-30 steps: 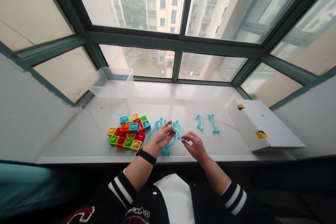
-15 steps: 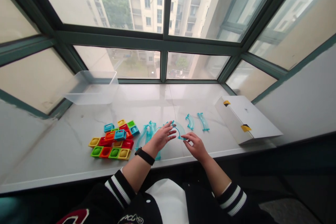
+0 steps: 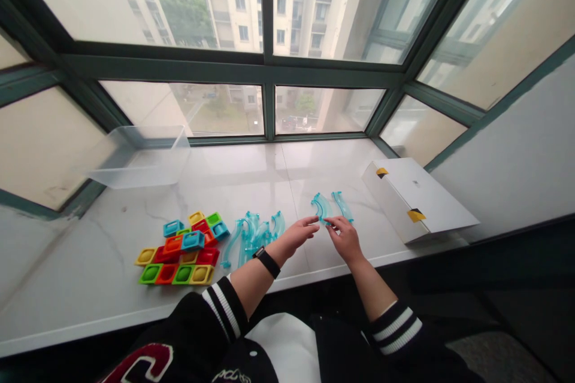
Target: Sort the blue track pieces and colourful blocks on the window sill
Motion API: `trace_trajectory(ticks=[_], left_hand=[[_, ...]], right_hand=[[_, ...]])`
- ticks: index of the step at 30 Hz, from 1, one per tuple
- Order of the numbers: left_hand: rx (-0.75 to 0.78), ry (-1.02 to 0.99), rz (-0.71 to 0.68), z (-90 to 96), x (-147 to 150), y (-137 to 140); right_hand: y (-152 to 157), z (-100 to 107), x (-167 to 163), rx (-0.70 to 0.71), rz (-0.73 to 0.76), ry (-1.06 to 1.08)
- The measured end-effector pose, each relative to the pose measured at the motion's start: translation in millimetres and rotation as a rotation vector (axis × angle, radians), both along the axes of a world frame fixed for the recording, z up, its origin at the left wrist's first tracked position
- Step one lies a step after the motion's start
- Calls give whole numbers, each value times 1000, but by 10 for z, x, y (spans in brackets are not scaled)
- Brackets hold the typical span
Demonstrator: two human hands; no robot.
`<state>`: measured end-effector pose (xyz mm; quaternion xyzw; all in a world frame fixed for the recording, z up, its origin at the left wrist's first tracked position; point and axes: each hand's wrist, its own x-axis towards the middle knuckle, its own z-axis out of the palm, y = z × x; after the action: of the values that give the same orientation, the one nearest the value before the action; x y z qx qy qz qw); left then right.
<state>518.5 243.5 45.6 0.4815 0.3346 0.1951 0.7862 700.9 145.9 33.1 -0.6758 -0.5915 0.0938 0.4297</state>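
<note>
My right hand (image 3: 345, 238) pinches the near end of a clear blue curved track piece (image 3: 320, 208). That piece sits over or right beside another curved piece; I cannot tell whether they touch. Just to its left, my left hand (image 3: 300, 236) is open with its fingers stretched toward the piece. A second clear blue track piece (image 3: 342, 206) lies beyond my right fingertips. Left of my left hand is a pile of similar clear blue track pieces (image 3: 246, 233), partly hidden by my wrist.
Colourful blocks (image 3: 183, 274) in red, green, yellow, orange and blue are heaped at the left. A clear plastic bin (image 3: 139, 176) stands behind them by the window. At the right is a white box (image 3: 424, 197) with yellow-black tabs. The white sill's front edge (image 3: 377, 264) runs before me.
Both hands have shifted right. My right hand has carried the curved track piece from beside the pile over to the pieces lying at the right. The view has turned slightly.
</note>
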Motion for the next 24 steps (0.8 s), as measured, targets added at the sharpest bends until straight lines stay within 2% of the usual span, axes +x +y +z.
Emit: trace_trajectory(ticks=[4, 11, 19, 24], left_hand=[[48, 61, 4, -71, 108, 68], [186, 85, 108, -315, 303, 136], [195, 85, 150, -555, 442, 173], [201, 99, 155, -620, 467, 174]], right_hand=[[127, -112, 68, -3, -17, -3], [318, -340, 93, -22, -80, -23], [393, -478, 141, -75, -111, -15], [402, -523, 170, -88, -99, 0]])
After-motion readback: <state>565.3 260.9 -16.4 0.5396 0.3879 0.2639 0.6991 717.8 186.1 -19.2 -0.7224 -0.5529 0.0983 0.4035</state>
